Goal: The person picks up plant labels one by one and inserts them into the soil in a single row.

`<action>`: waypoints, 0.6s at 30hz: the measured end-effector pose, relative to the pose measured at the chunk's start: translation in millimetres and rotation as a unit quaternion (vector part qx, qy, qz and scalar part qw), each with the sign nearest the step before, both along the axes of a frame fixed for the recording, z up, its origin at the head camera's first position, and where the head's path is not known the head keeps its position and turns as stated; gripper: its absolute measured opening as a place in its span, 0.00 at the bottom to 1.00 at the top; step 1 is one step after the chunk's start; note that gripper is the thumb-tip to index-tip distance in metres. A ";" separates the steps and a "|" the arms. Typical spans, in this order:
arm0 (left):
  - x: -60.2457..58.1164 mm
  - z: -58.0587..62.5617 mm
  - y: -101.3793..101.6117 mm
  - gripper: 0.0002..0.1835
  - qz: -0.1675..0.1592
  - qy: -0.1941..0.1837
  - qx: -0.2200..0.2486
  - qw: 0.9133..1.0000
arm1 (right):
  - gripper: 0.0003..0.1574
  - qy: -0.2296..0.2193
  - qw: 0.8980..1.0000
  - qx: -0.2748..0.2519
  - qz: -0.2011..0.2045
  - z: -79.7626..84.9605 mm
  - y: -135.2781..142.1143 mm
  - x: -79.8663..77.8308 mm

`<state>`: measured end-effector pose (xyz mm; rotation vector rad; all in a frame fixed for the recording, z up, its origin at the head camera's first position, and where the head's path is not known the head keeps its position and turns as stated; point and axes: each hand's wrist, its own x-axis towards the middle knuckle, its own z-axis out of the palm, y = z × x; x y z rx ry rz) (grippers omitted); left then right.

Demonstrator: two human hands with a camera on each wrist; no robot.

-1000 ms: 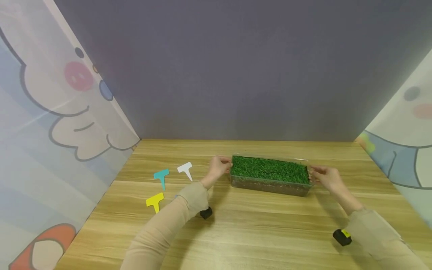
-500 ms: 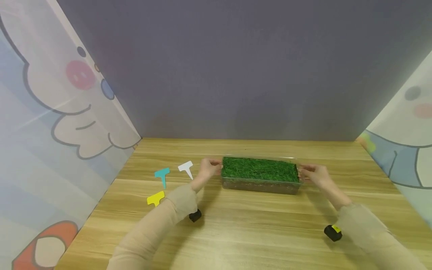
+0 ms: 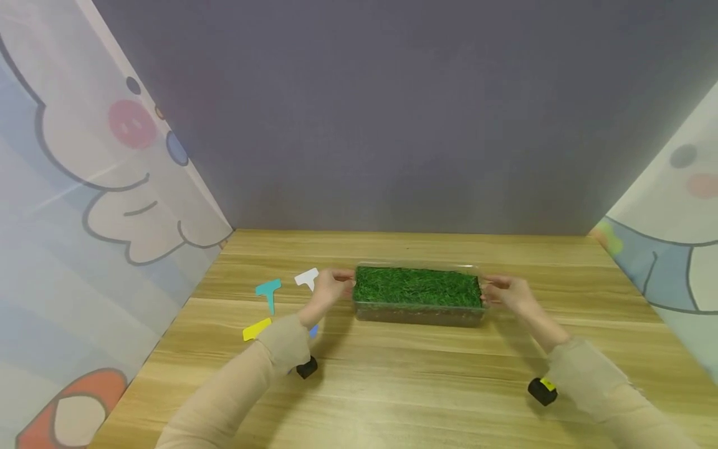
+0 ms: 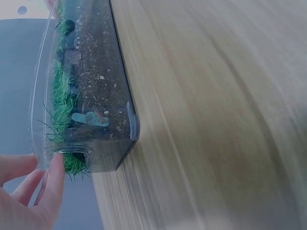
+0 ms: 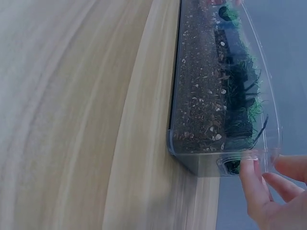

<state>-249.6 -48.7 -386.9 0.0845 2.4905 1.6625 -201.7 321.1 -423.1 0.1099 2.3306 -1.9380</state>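
Note:
A long clear plastic planter box [image 3: 417, 315] stands on the table, filled with brown soil [image 5: 199, 96] under a layer of green grass [image 3: 417, 287]. My left hand [image 3: 330, 290] grips its left end, fingertips at the cut-out handle near the rim in the left wrist view. At the opposite end, my right hand [image 3: 512, 294] holds the box the same way, its fingers [image 5: 252, 179] at the handle slot. Through the side wall, the left wrist view shows a small teal piece [image 4: 90, 119] against the soil.
Left of the box lie T-shaped plant labels: a teal label [image 3: 269, 292], a yellow label [image 3: 257, 329] and a white label [image 3: 306, 278] partly behind my left hand. Something blue [image 3: 314, 332] shows beside my left sleeve. A grey wall [image 3: 415, 125] rises behind the table.
Both hands have moved the planter box leftward along the table, and slightly nearer to me at the end. My left hand now covers part of the white label. The grip stays the same.

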 end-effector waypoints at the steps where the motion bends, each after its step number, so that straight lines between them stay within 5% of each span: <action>1: 0.5 0.1 -0.1 0.13 0.004 0.000 0.000 1.000 | 0.32 0.001 1.000 0.003 0.008 0.6 0.7 -0.4; 9: 3.5 3.0 0.0 0.11 0.022 -0.005 -0.003 1.000 | 0.37 -0.023 0.999 0.022 -0.030 -38.9 15.4 -20.6; 18: 3.5 8.1 -0.6 0.12 0.003 -0.019 -0.014 1.000 | 0.34 -0.020 0.999 0.032 -0.029 -33.9 14.8 -20.3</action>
